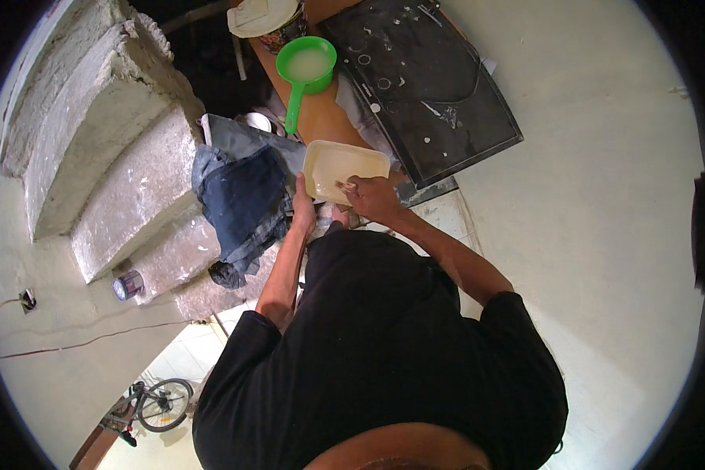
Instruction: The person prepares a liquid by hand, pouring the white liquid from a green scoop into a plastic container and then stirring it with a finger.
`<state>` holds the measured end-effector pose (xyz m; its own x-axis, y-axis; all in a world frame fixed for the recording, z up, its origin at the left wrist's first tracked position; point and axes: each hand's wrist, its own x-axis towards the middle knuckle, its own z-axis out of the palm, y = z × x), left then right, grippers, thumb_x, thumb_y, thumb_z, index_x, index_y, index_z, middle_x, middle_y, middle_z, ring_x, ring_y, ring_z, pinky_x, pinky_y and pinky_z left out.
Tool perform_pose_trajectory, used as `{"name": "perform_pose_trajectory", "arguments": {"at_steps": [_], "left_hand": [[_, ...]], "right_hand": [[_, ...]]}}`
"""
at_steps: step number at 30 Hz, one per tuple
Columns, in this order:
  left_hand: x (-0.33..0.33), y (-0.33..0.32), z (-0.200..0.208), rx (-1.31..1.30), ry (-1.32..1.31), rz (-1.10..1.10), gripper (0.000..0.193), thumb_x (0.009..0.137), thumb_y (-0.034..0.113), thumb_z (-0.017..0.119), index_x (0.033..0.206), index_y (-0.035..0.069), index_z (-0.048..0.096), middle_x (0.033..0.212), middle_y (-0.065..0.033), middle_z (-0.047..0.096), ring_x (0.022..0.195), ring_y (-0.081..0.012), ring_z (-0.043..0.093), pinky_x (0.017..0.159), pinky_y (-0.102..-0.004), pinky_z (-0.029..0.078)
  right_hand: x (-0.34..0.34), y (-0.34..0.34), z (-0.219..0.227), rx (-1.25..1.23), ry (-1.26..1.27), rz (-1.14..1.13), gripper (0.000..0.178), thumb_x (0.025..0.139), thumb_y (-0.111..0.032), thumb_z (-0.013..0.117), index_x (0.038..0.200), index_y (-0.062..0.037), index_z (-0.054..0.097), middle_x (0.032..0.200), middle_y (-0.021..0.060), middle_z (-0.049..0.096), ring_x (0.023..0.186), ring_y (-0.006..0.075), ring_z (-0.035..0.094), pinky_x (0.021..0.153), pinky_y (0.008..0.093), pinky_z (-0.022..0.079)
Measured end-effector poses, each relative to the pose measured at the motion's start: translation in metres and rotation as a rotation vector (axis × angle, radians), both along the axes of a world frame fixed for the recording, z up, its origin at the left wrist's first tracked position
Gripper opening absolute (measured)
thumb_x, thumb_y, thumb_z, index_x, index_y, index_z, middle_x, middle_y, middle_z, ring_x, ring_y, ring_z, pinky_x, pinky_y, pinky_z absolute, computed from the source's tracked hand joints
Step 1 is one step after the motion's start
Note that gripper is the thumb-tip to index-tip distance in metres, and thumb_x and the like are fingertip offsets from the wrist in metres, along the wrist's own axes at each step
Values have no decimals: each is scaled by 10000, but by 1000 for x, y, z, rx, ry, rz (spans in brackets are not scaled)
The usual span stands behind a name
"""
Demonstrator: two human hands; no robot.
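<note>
head view shows the left hand (303,207) clamped on the pale tray (343,160), best held level while the right hand (374,200), grip unclear, works gently inside it.

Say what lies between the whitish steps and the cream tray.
In the head view, mainly a dark blue cloth between the steps and tray, plus the left hand at the tray's left side.

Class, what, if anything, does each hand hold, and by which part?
Left hand: the cream tray, by its left side. Right hand: over the tray's near part; whether it holds anything cannot be told.
</note>
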<state>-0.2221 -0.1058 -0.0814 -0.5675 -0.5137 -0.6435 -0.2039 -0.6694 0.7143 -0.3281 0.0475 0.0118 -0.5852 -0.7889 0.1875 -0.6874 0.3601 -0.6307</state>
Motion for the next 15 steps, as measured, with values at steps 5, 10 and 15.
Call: {"name": "perform_pose_trajectory", "arguments": {"at_steps": [5, 10, 15], "left_hand": [[0, 3, 14, -9, 7, -20, 659, 965, 552, 383, 1269, -17, 518, 1261, -100, 556, 1143, -211, 495, 1019, -325, 321], [-2, 5, 21, -57, -34, -28, 665, 966, 549, 380, 1285, -20, 509, 1288, -107, 536, 1177, -217, 473, 1035, -326, 307], [-1, 2, 14, -30, 15, -40, 678, 966, 551, 372, 1310, -22, 488, 1315, -109, 518, 1210, -214, 447, 1049, -326, 288]], "right_hand": [[-2, -35, -13, -12, -87, 11, 269, 873, -298, 586, 798, -47, 648, 646, 185, 615, 609, 365, 626, 572, 467, 491], [-21, -56, -19, -56, -16, -62, 274, 868, -290, 590, 765, -41, 640, 634, 187, 609, 611, 387, 619, 572, 476, 488], [-41, -51, -15, 0, 76, -137, 293, 884, -305, 562, 773, -52, 660, 646, 189, 618, 605, 377, 623, 565, 464, 501]]}}
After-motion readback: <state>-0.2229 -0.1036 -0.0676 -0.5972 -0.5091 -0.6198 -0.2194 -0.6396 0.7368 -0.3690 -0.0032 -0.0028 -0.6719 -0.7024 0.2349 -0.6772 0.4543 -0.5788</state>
